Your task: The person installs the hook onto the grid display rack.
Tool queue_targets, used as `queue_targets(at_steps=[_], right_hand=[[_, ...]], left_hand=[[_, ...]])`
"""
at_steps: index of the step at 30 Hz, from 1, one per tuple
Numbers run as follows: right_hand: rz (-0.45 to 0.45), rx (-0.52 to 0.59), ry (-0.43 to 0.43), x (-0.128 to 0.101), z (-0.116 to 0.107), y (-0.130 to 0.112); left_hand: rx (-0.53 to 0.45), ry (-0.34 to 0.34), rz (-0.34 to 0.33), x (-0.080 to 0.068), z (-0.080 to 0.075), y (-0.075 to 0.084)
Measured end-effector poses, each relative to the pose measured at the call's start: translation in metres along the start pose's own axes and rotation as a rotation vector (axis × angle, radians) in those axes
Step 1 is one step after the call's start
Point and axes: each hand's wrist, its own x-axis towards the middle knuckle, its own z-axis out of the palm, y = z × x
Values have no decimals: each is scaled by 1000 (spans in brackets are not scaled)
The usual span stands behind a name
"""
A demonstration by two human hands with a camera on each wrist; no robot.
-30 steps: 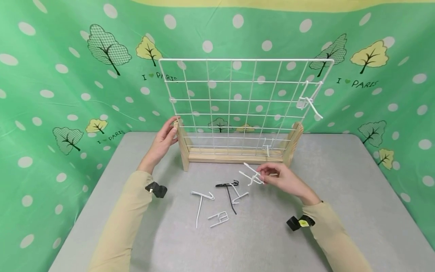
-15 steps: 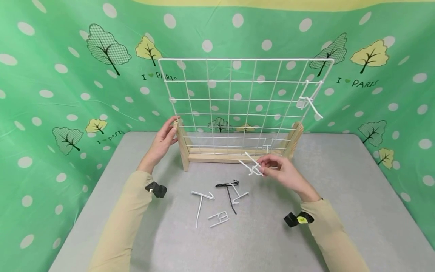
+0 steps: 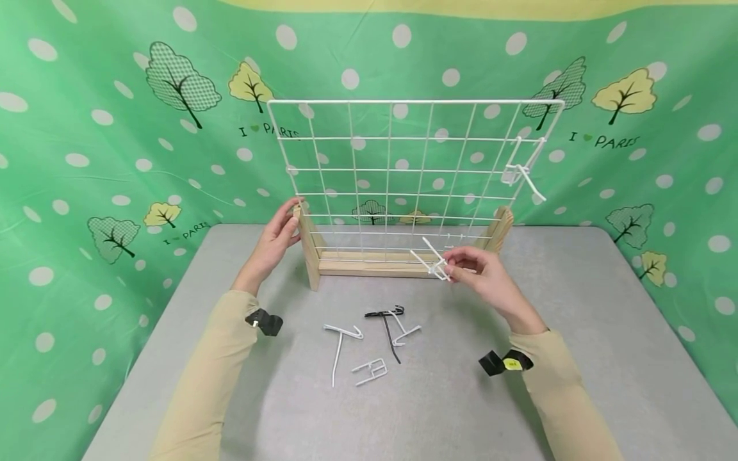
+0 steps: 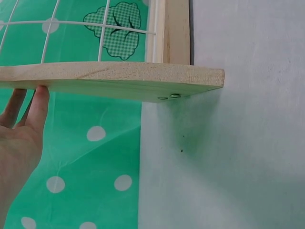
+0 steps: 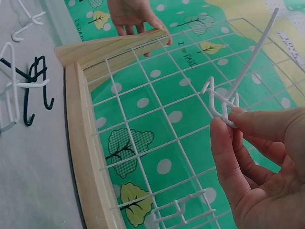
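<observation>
A white wire grid panel [image 3: 415,102] stands upright in a wooden base [image 3: 369,271]. My left hand [image 3: 270,250] grips the top of its left wooden upright [image 3: 310,253], thumb in front and fingers around the outer side. Between right thumb and fingertips, my right hand [image 3: 490,282] pinches a white wire hook [image 3: 428,265], just before the grid's lower right. The right wrist view shows that hook [image 5: 254,52] with its long prong pointing up and its bent clips by my fingertips. One white hook [image 3: 532,186] hangs at the grid's upper right; a smaller white hook [image 5: 178,210] sits low on it.
In front of the stand lie a black hook [image 3: 389,330], a white hook [image 3: 408,334] close against it, a long-stemmed white hook [image 3: 337,358] and a short white wire hook [image 3: 371,366]. They rest on the grey table [image 3: 438,410]. A green dotted cloth [image 3: 115,333] hangs behind.
My right hand has lifted the white hook up and toward the grid's lower right, and now covers part of the low-hung hook. My left hand has stayed on the upright.
</observation>
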Motion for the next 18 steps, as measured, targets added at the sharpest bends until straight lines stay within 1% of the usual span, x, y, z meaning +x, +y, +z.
queue_targets(at_steps=[5,12,18], right_hand=[[4,21,50,4,-1,-7],[-47,86,102,10,-1,-16],[-79,49,143,15,0,-23]], left_hand=[[-7,-8,-4,0,0,0],[-4,-11,-4,0,0,-1],[-1,-8,-7,0,0,-1]])
